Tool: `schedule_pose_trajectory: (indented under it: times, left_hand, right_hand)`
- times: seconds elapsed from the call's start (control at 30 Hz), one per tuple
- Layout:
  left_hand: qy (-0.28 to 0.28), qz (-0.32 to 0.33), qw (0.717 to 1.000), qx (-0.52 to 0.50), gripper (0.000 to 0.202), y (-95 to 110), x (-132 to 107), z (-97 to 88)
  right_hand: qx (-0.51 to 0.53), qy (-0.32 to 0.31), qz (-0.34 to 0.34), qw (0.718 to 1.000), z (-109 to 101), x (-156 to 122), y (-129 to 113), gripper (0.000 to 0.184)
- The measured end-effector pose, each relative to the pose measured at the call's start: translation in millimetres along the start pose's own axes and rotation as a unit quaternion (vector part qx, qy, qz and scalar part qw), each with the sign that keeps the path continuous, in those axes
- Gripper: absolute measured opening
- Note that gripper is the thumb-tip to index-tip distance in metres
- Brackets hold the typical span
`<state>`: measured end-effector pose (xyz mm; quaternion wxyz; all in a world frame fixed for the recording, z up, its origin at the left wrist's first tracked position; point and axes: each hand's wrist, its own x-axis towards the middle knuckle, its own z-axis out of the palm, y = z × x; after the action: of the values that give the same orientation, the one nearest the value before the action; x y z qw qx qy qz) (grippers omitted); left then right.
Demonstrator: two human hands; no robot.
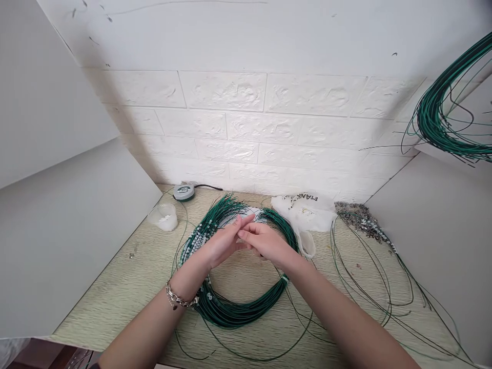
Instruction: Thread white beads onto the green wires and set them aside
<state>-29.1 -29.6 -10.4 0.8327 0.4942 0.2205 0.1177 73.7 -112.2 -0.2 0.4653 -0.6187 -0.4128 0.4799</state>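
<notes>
A thick coil of green wires (238, 313) lies on the table, its cut ends fanned out at the back. Small white beads (196, 241) sit along its left side. Over the back of the coil, my left hand (226, 243) and my right hand (265, 240) meet with their fingers overlapping. The right thumb and fingers close near the left fingertips; anything between them is hidden or too small to make out. My left fingers are stretched out, the thumb raised. A white tie (285, 279) binds the coil at its right.
A clear cup (167, 217) with white bits and a tape measure (184, 192) stand at the back left. At the right are a white plastic bag (307, 211), a heap of small dark pieces (359, 218) and loose wires (388, 287). Another green wire bundle (434, 110) hangs upper right.
</notes>
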Motion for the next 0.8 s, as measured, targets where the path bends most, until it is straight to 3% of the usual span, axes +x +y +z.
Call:
schedule_pose_trajectory:
  times: [0.27,0.57,0.8]
  left_hand:
    - [0.143,0.099,0.985,-0.002,0.025,7.7,6.4,-5.8]
    - [0.15,0.123,0.981,-0.024,0.023,9.1,4.9,-3.6]
    - [0.182,0.151,0.967,0.096,0.022,10.9,3.4,-3.8]
  right_hand:
    - [0.014,0.109,-0.046,0.993,-8.0,7.3,6.0,0.022]
    - [-0.012,0.131,-0.095,0.987,-5.0,5.5,2.8,0.019]
    - [-0.069,0.152,-0.114,0.979,-5.6,3.6,4.3,0.019]
